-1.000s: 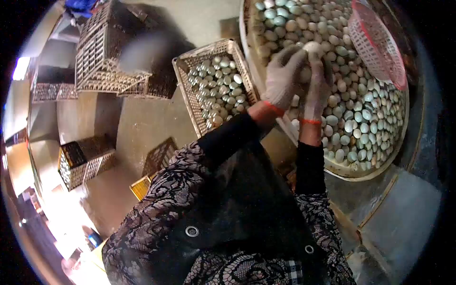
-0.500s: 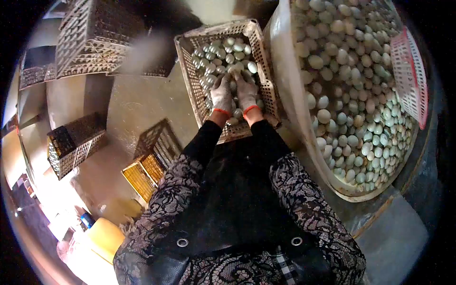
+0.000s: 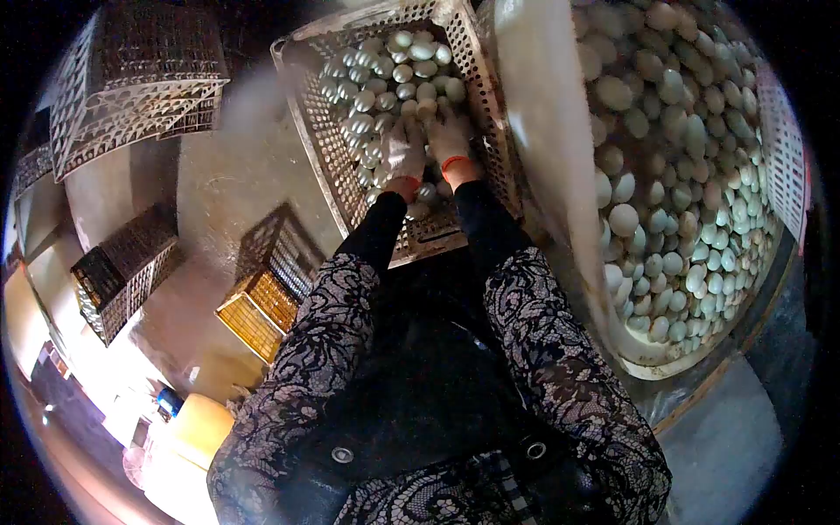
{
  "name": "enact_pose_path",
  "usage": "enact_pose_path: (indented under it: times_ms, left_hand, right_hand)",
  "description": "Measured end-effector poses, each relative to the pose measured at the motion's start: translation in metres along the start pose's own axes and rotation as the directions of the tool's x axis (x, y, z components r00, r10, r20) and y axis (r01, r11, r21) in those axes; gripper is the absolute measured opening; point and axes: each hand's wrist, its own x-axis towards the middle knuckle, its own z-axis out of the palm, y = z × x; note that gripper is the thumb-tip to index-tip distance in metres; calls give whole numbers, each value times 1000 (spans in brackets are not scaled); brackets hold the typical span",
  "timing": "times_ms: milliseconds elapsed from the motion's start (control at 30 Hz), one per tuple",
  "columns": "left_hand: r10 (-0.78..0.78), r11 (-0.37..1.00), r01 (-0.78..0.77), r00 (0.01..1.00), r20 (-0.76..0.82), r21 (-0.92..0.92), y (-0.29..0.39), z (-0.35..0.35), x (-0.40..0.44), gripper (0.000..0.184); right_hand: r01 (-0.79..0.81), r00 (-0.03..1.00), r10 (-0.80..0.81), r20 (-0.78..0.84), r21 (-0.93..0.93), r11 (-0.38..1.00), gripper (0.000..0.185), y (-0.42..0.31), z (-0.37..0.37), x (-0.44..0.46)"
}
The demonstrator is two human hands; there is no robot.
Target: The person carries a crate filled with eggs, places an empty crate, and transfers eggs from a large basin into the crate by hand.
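Note:
Both gloved hands are down inside a plastic crate (image 3: 317,171) that holds many pale eggs (image 3: 361,101). My left hand (image 3: 405,150) rests on the eggs, its fingers pointing away from me. Close beside it, my right hand (image 3: 451,140) lies over the eggs on the crate's right side. Eggs show at the fingertips of both hands, but whether either hand grips one cannot be made out. A red band circles each wrist. Right of the crate stands a large pale tub (image 3: 560,131) full of eggs.
A pink-rimmed white basket (image 3: 783,149) sits at the tub's far right. Stacked crates (image 3: 140,79) stand at the upper left. Lower down on the left are a dark crate (image 3: 127,271) and a yellow crate (image 3: 261,311) on the floor.
Both hands have moved from over the tub, where they held eggs, left into the crate. Since the middle frame they remain low among the crate's eggs, and the view has shifted closer.

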Motion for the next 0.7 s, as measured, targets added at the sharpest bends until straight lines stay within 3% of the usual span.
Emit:
enact_pose_path:
  times_ms: [33, 67, 133, 167, 233, 300, 333, 367, 400, 433, 500, 567, 600, 633, 667, 700]
  left_hand:
    - [-107, 994, 107, 982, 153, 9, -11, 2, -3, 39]
    - [-96, 995, 95, 983, 155, 13, -21, 3, -7, 39]
    - [-1, 980, -21, 993, 114, 196, -33, 0, -14, 39]
    - [-46, 953, 0, 989, 143, 304, -19, -11, -13, 38]
    - [-134, 860, 13, 971, 200, 510, 10, -31, -11, 39]
    - [26, 971, -58, 990, 140, 232, 7, -44, -3, 39]
    - [-56, 995, 69, 986, 158, -79, 59, -67, -10, 44]
    - [-2, 764, 81, 992, 123, -641, 89, -73, -14, 35]
    - [-75, 760, 75, 997, 28, -645, 138, -88, -22, 28]
    - [129, 768, -162, 987, -98, -620, 172, -97, -27, 28]
    - [427, 757, -382, 903, -42, -529, 251, -116, -47, 28]
    - [536, 748, -377, 829, 161, -547, 300, -102, -69, 29]
    - [483, 829, -298, 808, 337, -473, 318, -95, -82, 30]
    - [434, 901, -374, 746, 505, -221, 331, -85, -85, 29]
    - [370, 864, -503, 658, 656, 18, 344, -75, -88, 30]
    - [716, 625, -764, 479, 509, -160, 302, -23, -69, 34]
  right_hand:
    - [44, 998, -50, -38, -151, 988, 47, -8, -7, -1]
    - [1, 1000, 2, 16, -163, 987, 46, -30, -26, -4]
    - [-39, 998, 47, 50, -162, 986, 46, -31, -26, -6]
    - [148, 989, -147, 21, -216, 965, 45, 2, 0, -7]
    - [353, 934, -349, 70, -315, 881, 40, -29, -36, -18]
    - [160, 981, -179, -77, -199, 967, 32, -49, -55, -41]
    - [254, 967, -248, 56, -204, 945, 29, -60, -76, -57]
    - [345, 931, -311, 189, -185, 920, 26, -70, -96, -73]
    - [265, 949, -272, 161, 64, 962, 24, -123, -162, -95]
    - [181, 964, -231, 134, 313, 932, 23, -184, -234, -117]
    - [230, 970, -243, -25, 418, 879, 23, -212, -305, -149]
    - [149, 978, -83, -191, 367, 918, 26, -196, -352, -161]
    - [132, 971, -72, -229, 257, 957, 26, -185, -372, -161]
    - [113, 960, -70, -270, 145, 983, 27, -170, -394, -158]
    - [67, 966, -57, -251, 30, 997, 30, -121, -396, -156]
    - [22, 972, -41, -233, -86, 996, 34, -74, -389, -150]
